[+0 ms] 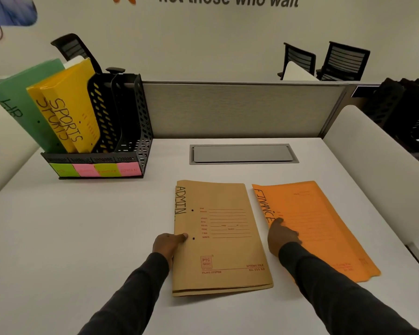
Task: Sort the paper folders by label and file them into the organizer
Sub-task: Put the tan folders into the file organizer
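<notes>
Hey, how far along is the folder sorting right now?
Done: the HR folder and two SPORTS folders stand in the organizer. In hand: the left hand pinches the ADMIN folder; the right hand rests on the FINANCE folder. Left: both lie on the table, and the organizer's two right slots are empty.

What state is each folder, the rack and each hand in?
organizer: two right slots hold no folders.
HR folder: stands in its leftmost slot.
SPORTS folders: stand in its second slot.
ADMIN folder: closed, flat on desk.
FINANCE folder: closed, flat on desk.
left hand: pinches ADMIN folder's left edge.
right hand: rests on FINANCE folder's left edge.
</notes>
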`<state>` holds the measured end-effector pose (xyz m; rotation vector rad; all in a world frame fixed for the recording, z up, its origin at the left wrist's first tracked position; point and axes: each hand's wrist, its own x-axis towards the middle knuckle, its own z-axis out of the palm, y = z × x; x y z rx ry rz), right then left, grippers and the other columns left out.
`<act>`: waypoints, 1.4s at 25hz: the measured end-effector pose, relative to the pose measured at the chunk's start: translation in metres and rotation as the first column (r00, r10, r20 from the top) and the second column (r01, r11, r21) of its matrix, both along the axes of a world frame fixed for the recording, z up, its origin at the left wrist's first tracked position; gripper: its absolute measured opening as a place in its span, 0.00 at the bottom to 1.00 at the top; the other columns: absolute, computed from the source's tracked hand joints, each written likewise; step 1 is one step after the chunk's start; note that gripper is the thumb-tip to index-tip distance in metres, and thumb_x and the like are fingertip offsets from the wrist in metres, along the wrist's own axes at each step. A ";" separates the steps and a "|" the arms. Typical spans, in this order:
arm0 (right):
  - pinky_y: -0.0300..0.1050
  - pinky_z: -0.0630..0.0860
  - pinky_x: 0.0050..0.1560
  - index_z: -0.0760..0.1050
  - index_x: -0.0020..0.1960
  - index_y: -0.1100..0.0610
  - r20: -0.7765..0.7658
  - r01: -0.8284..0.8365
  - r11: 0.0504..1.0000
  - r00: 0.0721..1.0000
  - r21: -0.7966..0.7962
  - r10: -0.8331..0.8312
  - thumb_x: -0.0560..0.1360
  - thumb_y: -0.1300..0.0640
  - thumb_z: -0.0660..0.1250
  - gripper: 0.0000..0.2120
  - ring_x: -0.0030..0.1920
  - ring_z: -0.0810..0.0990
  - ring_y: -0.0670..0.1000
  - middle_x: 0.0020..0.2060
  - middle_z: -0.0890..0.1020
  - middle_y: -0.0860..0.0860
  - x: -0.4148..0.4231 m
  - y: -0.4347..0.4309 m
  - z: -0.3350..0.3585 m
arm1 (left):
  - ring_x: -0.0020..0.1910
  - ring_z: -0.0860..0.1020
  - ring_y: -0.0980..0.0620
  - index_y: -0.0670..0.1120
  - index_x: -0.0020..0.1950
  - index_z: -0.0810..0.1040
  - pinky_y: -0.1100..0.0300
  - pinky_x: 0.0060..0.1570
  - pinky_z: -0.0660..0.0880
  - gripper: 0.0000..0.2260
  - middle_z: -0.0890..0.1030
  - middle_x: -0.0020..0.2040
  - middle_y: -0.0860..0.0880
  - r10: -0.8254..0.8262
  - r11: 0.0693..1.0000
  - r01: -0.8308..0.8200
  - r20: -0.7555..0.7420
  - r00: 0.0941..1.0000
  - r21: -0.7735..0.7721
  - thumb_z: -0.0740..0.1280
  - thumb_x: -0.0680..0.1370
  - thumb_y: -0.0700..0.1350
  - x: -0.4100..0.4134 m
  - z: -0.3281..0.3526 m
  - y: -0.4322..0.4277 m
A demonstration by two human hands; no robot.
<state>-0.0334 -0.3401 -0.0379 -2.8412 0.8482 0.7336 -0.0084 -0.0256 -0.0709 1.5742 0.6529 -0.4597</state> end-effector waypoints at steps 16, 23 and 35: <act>0.66 0.68 0.69 0.38 0.80 0.57 -0.095 -0.078 0.982 0.991 0.173 0.095 0.80 0.58 0.62 0.39 0.72 0.64 0.73 0.73 0.56 0.75 -0.033 0.249 0.021 | 0.41 0.84 0.44 0.42 0.48 0.78 0.56 0.35 0.76 0.14 0.85 0.42 0.44 -0.105 0.954 0.107 -0.023 0.994 0.280 0.74 0.74 0.52 0.000 0.006 0.212; 0.57 0.76 0.63 0.36 0.80 0.57 -0.023 -0.079 0.993 0.996 0.090 0.081 0.71 0.32 0.68 0.57 0.68 0.71 0.67 0.76 0.55 0.68 -0.028 0.244 0.021 | 0.45 0.81 0.45 0.44 0.52 0.74 0.52 0.43 0.78 0.16 0.83 0.49 0.45 -0.233 0.902 0.237 -0.054 0.971 0.361 0.72 0.75 0.54 0.015 0.008 0.248; 0.53 0.49 0.78 0.58 0.78 0.52 0.260 -0.398 0.916 0.890 0.045 0.374 0.76 0.31 0.52 0.38 0.79 0.53 0.58 0.78 0.59 0.55 -0.039 0.312 -0.018 | 0.43 0.80 0.51 0.49 0.49 0.68 0.59 0.38 0.76 0.19 0.80 0.49 0.50 -0.272 0.871 0.238 0.019 0.962 0.431 0.73 0.72 0.57 0.025 0.026 0.237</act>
